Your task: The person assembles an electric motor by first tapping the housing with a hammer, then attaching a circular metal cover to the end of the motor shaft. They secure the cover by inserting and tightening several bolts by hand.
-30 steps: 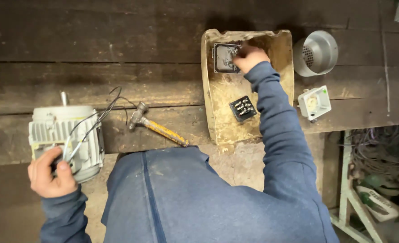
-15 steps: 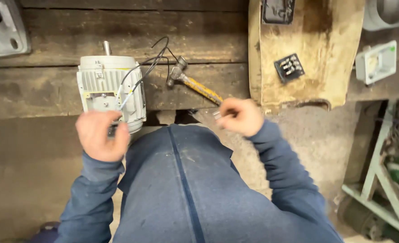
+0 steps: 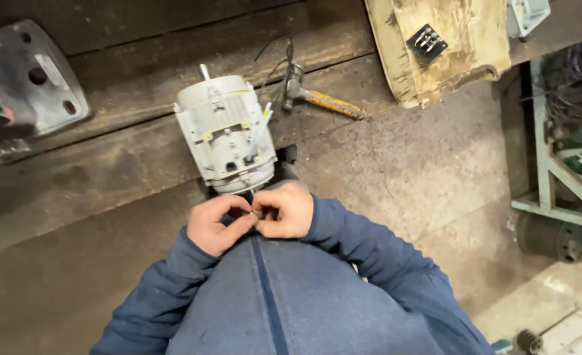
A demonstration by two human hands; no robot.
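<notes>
Motor: a small pale grey electric motor [image 3: 225, 135] lies on its side on the dark wooden desk [image 3: 107, 164], at the near edge, directly ahead of the person's chest.
Long axis: the shaft end points away from the person and slightly left; the near end face hangs just over the desk edge, toward the hands.
Wires: thin leads [image 3: 259, 128] run along the motor's right flank and down toward the fingers.
Left hand: the left hand [image 3: 217, 223] is curled, fingers pinched together on something small just below the motor; what it is cannot be told.
Right hand: the right hand [image 3: 284, 210] is also closed to a pinch, touching the left, and sits a little nearer the motor's near face.
Bearing: both hands lie just beneath the motor, neither touching its housing.
Hammer: a yellow-handled hammer [image 3: 320, 100] lies right of the motor, apart.
Tray: a worn beige tray [image 3: 455, 66] with a black terminal block [image 3: 427, 43] sits farther right.
Plate: a grey metal plate [image 3: 35, 79] lies far left.
</notes>
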